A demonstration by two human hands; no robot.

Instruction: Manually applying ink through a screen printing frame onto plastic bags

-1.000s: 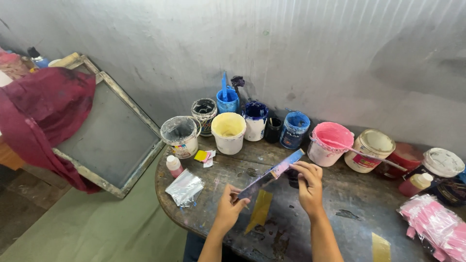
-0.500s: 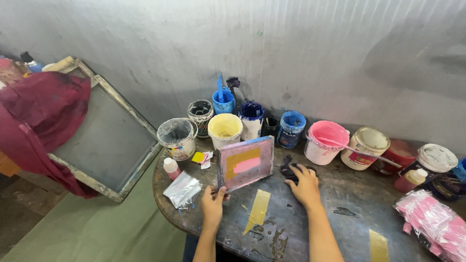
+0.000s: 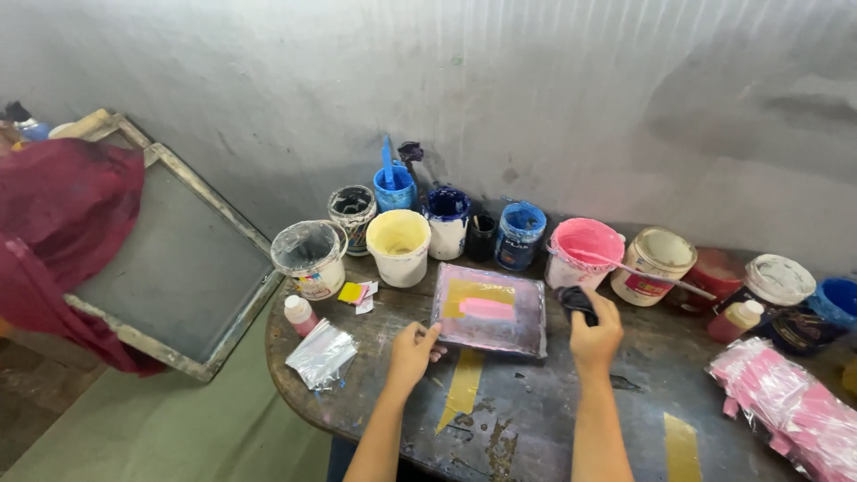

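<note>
Nearest the camera, two bare forearms reached up over the worn round table [image 3: 536, 419], which carried two strips of yellow tape. The left hand [image 3: 412, 353] lay with its fingers curled loosely against the near left corner of the small printing frame [image 3: 490, 310], thumb and forefinger on its edge. The right hand [image 3: 596, 335] was closed around a small black object [image 3: 576, 302] just beside the frame's right edge; what that object was could not be told.

One frame lay flat on the table between the hands and the pots, its long axis running left to right, its face upward showing one yellow patch and one pink patch. Half a second before, it had stood tilted up on edge in the left hand, face to the camera; a second before, both hands had held it edge-on above the table.

To the left lay one clear plastic bag [image 3: 322, 355] and one small pink-capped bottle [image 3: 300, 314]. At the right edge sat one heap of pink sheets [image 3: 790, 406].

Farther back, about a dozen paint pots lined the wall: a cream one [image 3: 398, 245], a pink one [image 3: 584, 251] with a stick across it, several blue ones. Beyond the table at the left, one large screen frame [image 3: 170, 259] leaned against the wall with one red cloth [image 3: 54, 232] draped over it.
</note>
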